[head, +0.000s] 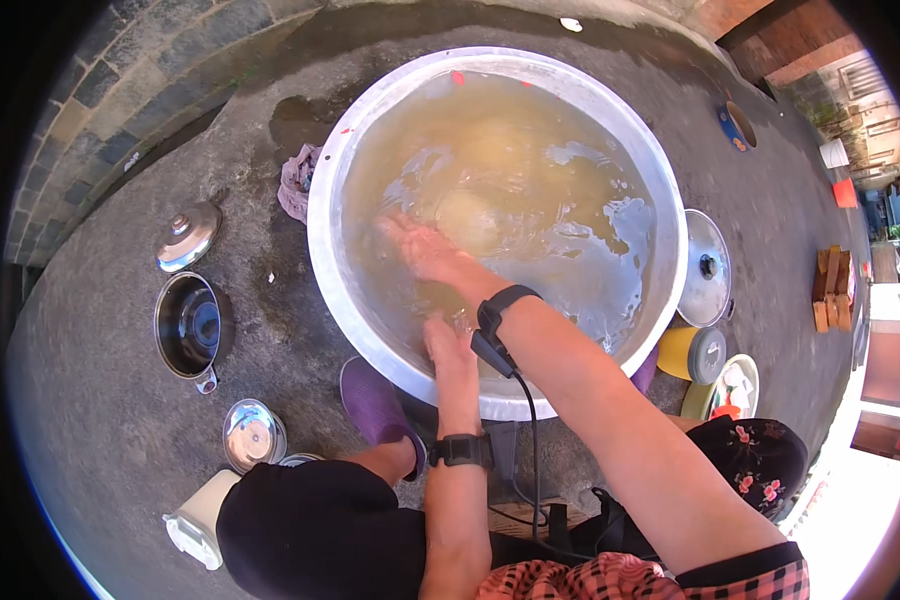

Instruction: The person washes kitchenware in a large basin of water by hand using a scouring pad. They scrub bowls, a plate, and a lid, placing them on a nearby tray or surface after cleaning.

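Note:
A large round aluminium basin (664, 176) stands in front of me, filled with cloudy yellowish water (510, 150). My right hand (420, 246) reaches across into the basin's left side, its fingers dipped below the surface. Nearer to me, by the front wall, my left hand (450, 346) is also partly under water. The murk and glare hide the fingertips, so I cannot see whether either hand holds anything. Each wrist wears a black strap, and a cable runs from the right one. A few red specks (458, 77) cling to the far inner wall.
On the concrete ground to the left are a steel pot (189, 326), a lid (189, 236) and a shiny bowl (253, 435). A glass lid (703, 268), a yellow container (690, 354) and a green basin (742, 375) lie right. Crumpled cloth or plastic (297, 184) touches the rim.

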`<state>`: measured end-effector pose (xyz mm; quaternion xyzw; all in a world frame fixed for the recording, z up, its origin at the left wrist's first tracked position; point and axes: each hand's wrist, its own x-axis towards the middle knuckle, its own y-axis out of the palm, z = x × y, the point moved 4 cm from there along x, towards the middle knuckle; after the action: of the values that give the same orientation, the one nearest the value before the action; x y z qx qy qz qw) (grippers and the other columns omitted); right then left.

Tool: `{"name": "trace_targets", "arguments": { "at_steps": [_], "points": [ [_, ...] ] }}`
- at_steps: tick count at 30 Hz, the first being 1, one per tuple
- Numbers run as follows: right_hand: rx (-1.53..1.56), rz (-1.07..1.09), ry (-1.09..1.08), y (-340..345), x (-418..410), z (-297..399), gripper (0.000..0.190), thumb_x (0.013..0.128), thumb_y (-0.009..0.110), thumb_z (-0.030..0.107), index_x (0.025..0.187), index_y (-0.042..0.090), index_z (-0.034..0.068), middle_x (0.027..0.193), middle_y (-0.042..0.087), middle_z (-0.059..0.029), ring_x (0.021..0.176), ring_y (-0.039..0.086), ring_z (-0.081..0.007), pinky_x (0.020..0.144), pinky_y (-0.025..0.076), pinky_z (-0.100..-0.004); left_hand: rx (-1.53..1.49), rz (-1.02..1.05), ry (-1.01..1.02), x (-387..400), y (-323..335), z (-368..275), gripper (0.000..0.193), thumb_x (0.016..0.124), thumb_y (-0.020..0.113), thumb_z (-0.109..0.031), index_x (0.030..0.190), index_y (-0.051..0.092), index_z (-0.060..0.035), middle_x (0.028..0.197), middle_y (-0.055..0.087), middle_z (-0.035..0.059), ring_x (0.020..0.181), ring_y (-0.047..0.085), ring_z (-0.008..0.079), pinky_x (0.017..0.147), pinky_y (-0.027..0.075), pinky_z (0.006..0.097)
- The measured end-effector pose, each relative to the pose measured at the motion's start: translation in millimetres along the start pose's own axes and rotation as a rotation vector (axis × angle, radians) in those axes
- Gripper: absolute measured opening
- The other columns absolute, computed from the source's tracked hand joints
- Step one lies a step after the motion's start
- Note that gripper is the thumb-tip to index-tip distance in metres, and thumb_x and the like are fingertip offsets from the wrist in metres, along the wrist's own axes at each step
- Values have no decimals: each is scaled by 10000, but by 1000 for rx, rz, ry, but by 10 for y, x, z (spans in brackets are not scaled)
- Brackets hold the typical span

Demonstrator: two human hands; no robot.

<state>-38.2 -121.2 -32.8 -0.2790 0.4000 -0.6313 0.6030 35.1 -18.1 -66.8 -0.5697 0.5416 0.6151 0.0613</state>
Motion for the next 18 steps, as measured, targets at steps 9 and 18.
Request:
{"name": "trace_targets", "arguments": {
  "at_steps": [9, 18],
  "points": [
    [-76, 502, 267, 169, -147, 126, 371, 716, 509, 101, 1086, 538, 102, 1106, 529, -145, 1028, 508, -261, 796, 438, -356, -15, 33, 104, 81, -160, -117, 370, 841, 310, -260, 1059, 479, -14, 1027, 527, 105, 904, 525, 241, 751, 441, 354],
    [-69, 516, 59, 88, -909, -513, 253, 714, 512, 212, 904, 621, 86, 921, 609, -108, 811, 576, -268, 706, 451, -368, 141, -212, -116, 179, -275, 49, 447, 829, 337, -396, 1156, 430, -106, 1077, 485, 104, 919, 491, 279, 761, 409, 462]
  ]
}}
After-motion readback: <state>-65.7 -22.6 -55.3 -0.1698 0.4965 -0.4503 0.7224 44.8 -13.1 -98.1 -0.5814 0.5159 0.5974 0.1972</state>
